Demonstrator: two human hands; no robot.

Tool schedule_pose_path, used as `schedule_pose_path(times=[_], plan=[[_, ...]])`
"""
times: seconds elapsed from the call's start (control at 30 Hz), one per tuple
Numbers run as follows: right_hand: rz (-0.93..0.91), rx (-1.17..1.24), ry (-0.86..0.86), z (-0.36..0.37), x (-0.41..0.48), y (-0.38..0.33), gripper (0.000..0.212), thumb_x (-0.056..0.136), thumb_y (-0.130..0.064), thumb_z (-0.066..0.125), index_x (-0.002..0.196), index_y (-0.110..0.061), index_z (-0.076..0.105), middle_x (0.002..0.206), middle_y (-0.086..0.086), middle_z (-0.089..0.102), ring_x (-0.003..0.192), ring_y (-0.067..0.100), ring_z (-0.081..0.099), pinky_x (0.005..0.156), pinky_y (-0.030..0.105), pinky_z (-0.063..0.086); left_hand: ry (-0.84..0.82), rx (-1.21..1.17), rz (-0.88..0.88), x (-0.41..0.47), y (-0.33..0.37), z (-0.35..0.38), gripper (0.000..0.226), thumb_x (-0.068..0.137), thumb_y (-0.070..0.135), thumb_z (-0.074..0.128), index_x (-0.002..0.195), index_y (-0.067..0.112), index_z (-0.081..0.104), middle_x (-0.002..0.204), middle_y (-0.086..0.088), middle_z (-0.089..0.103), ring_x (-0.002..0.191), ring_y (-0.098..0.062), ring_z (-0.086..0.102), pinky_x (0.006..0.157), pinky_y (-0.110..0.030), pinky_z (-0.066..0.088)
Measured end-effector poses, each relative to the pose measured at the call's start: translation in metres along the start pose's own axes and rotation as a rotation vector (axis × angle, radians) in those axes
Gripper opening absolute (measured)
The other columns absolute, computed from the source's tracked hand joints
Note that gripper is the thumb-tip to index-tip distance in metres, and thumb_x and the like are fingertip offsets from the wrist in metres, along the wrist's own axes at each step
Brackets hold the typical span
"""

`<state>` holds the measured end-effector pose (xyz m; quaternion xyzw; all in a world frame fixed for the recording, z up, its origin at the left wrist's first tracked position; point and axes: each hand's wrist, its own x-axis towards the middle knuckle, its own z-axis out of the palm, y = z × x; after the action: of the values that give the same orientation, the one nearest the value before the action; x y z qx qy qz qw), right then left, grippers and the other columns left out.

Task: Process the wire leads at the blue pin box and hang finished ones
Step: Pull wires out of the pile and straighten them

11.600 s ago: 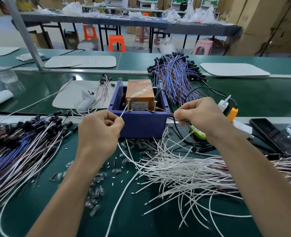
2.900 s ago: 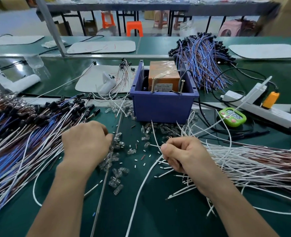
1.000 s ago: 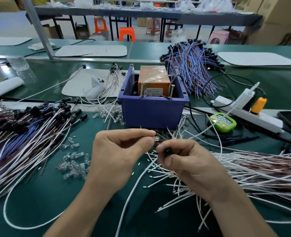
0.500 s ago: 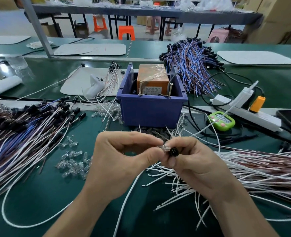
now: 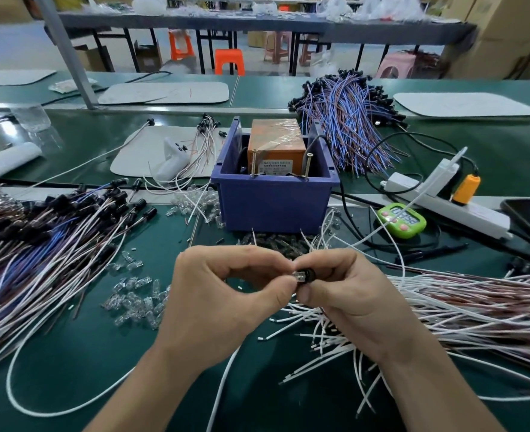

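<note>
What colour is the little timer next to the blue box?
Bright green with pink buttons, seen in the head view.

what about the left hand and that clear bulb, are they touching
Touching. The head view shows the left hand pinching the clear bulb between thumb and forefinger, while the right hand pinches its black socket.

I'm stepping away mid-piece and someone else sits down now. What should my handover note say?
Left hand: pinches a clear bulb.
Right hand: pinches a black socket; the two meet in front of the blue pin box.
Done: capped leads piled at left.
To do: seat this bulb, probably test it at the box's pins, then work through the white leads at right. Loose bulbs lie left of the hands.
</note>
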<state>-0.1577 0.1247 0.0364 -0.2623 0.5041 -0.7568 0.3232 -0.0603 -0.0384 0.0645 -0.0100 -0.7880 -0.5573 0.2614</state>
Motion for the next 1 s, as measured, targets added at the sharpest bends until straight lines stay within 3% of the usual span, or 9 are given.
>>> schedule_pose_path(times=[0.1, 0.23, 0.37, 0.47, 0.6, 0.77, 1.0], plan=[[-0.024, -0.089, 0.061, 0.002, -0.001, -0.001, 0.03, 0.069, 0.007, 0.077, 0.09, -0.014, 0.084, 0.083, 0.009, 0.078, 0.08, 0.018, 0.073, 0.077, 0.029, 0.058, 0.034, 0.067, -0.011, -0.001, -0.001, 0.002, 0.019, 0.071, 0.013, 0.084, 0.082, 0.028, 0.083, 0.074, 0.012, 0.078, 0.064, -0.009, 0.075, 0.064, -0.016, 0.056], [-0.072, -0.278, 0.156, 0.005, -0.002, -0.002, 0.026, 0.074, 0.006, 0.077, 0.092, -0.011, 0.083, 0.085, 0.012, 0.079, 0.08, 0.021, 0.075, 0.074, 0.027, 0.059, 0.067, 0.174, 0.016, 0.0, -0.001, 0.001, 0.019, 0.07, 0.015, 0.084, 0.079, 0.031, 0.083, 0.073, 0.02, 0.076, 0.065, -0.004, 0.074, 0.065, -0.014, 0.056], [-0.121, -0.453, 0.216, 0.006, -0.003, -0.004, 0.032, 0.08, 0.01, 0.077, 0.094, -0.018, 0.084, 0.085, 0.004, 0.08, 0.082, 0.02, 0.077, 0.076, 0.027, 0.061, 0.075, 0.196, 0.008, 0.0, 0.0, 0.001, 0.022, 0.068, 0.018, 0.087, 0.081, 0.036, 0.082, 0.077, 0.025, 0.076, 0.07, 0.001, 0.074, 0.068, -0.011, 0.054], [-0.124, -0.486, 0.228, 0.008, -0.003, -0.004, 0.031, 0.081, 0.008, 0.078, 0.095, -0.02, 0.084, 0.084, 0.0, 0.08, 0.081, 0.015, 0.077, 0.073, 0.023, 0.059, 0.091, 0.163, -0.034, 0.001, -0.004, 0.0, 0.028, 0.068, 0.011, 0.094, 0.08, 0.035, 0.084, 0.077, 0.021, 0.077, 0.071, 0.0, 0.074, 0.068, -0.011, 0.054], [-0.147, -0.528, 0.239, 0.011, -0.004, -0.002, 0.028, 0.083, 0.001, 0.08, 0.098, -0.023, 0.084, 0.087, -0.003, 0.08, 0.085, 0.017, 0.078, 0.078, 0.031, 0.062, 0.117, 0.09, -0.082, 0.002, -0.008, 0.001, 0.034, 0.069, 0.007, 0.092, 0.085, 0.035, 0.083, 0.075, 0.016, 0.078, 0.07, -0.003, 0.075, 0.067, -0.012, 0.054], [-0.167, -0.592, 0.266, 0.01, -0.004, 0.0, 0.025, 0.084, -0.005, 0.081, 0.1, -0.023, 0.084, 0.088, -0.009, 0.08, 0.085, 0.012, 0.077, 0.078, 0.028, 0.061, 0.178, 0.068, -0.071, 0.001, -0.009, 0.006, 0.039, 0.071, 0.006, 0.091, 0.086, 0.04, 0.082, 0.074, 0.018, 0.077, 0.068, 0.0, 0.074, 0.065, -0.009, 0.053], [-0.167, -0.666, 0.279, 0.009, -0.003, 0.006, 0.03, 0.084, -0.007, 0.078, 0.1, -0.031, 0.083, 0.085, -0.01, 0.079, 0.081, 0.013, 0.076, 0.076, 0.039, 0.063, 0.159, 0.163, -0.063, -0.002, -0.014, 0.01, 0.039, 0.071, 0.013, 0.092, 0.092, 0.044, 0.079, 0.073, 0.025, 0.075, 0.063, 0.006, 0.069, 0.064, -0.006, 0.05]])
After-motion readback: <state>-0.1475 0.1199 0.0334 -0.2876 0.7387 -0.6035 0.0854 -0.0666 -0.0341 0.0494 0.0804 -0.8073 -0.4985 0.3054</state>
